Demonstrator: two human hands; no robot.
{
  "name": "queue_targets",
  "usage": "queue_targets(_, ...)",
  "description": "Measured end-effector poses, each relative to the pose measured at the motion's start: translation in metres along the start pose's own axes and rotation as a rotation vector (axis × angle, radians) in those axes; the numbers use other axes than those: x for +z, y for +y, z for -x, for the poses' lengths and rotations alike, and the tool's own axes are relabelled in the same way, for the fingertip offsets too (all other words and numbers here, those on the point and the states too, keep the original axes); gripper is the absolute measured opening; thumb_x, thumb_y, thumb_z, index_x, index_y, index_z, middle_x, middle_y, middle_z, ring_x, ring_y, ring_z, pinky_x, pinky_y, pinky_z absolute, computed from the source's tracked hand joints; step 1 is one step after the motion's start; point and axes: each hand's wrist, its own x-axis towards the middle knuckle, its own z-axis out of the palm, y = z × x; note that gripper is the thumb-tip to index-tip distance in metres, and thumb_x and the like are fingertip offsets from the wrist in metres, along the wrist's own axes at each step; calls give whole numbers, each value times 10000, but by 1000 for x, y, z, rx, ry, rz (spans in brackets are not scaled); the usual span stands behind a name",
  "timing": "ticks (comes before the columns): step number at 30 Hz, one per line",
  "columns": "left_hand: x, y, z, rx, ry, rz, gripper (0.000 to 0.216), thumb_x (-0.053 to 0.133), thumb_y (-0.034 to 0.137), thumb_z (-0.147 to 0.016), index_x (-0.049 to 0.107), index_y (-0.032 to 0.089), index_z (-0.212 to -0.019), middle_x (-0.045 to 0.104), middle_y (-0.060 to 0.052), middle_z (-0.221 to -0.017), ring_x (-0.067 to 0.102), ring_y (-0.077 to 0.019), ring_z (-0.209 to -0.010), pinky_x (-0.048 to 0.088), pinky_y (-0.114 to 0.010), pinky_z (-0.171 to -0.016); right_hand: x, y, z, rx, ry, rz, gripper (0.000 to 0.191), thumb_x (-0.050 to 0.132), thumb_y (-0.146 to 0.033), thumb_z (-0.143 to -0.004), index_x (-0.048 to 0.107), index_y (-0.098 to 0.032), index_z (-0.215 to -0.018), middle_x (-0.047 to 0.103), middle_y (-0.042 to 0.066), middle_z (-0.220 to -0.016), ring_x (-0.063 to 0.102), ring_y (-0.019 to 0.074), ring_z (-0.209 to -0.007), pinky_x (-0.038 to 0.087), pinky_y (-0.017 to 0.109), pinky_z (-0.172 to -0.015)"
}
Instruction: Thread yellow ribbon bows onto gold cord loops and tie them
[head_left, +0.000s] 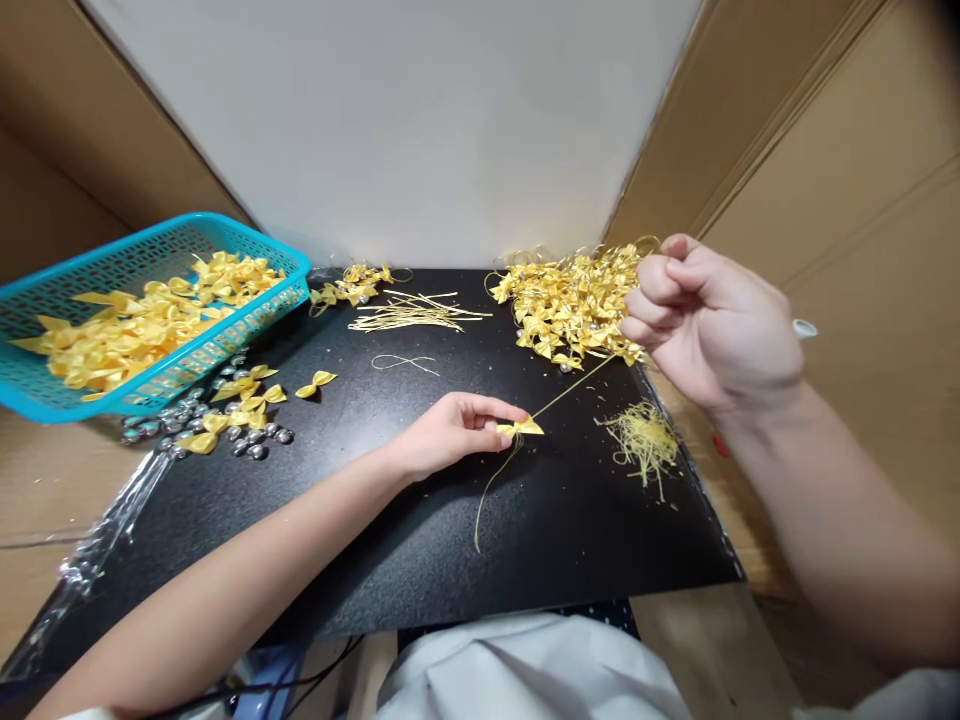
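My left hand [457, 432] pinches a small yellow ribbon bow [520, 428] just above the black mat [375, 530]. A thin gold cord [570, 388] runs from the bow up to my right hand [701, 320], which is closed in a fist and pulls the cord taut. The cord's other end [489, 495] trails down over the mat. My right hand hovers beside a pile of finished yellow bows [566, 300] at the back right.
A teal basket [45, 400] of yellow ribbon bows sits tilted at the left. Below it lie silver beads [255, 445] and loose bows [247, 392]. Cut gold cords [409, 312] lie at the back centre, cord trimmings [643, 440] at the right. Cardboard walls surround the mat.
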Motion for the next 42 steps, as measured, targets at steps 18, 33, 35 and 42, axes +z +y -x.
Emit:
queue_targets(18,5,-3,1,23,10,168,252,784,183,-645,781,153,-895,754,-68,-824,603,-101,-663,448,-231,-664,20,-5,-16,92,-114,-46,157,624,-244,-881,485,-222,-813,650,-31,-855,564,59,-607,496,195,-531)
queue_targets(33,1,-10,-2,59,62,40,283,792,218,-669,766,152,-942,730,-42,-768,578,-91,-620,441,-219,-629,9,9,-15,108,-125,116,228,626,-379,-890,556,-214,-749,335,-72,-512,340,52,-405,295,189,-381)
queue_targets(35,-1,-8,-2,68,69,6,278,799,207,-660,766,161,-932,714,-25,-745,555,-78,-604,422,-205,-607,13,8,-16,100,-142,127,239,614,-365,-901,540,-212,-733,309,-76,-521,293,46,-410,277,187,-392)
queue_targets(42,1,-4,-1,69,67,-67,273,787,211,-674,763,151,-939,651,5,-634,499,-74,-549,378,-209,-565,31,-1,-18,33,-164,39,261,445,-185,-982,518,-193,-731,323,-76,-561,255,27,-436,242,161,-431)
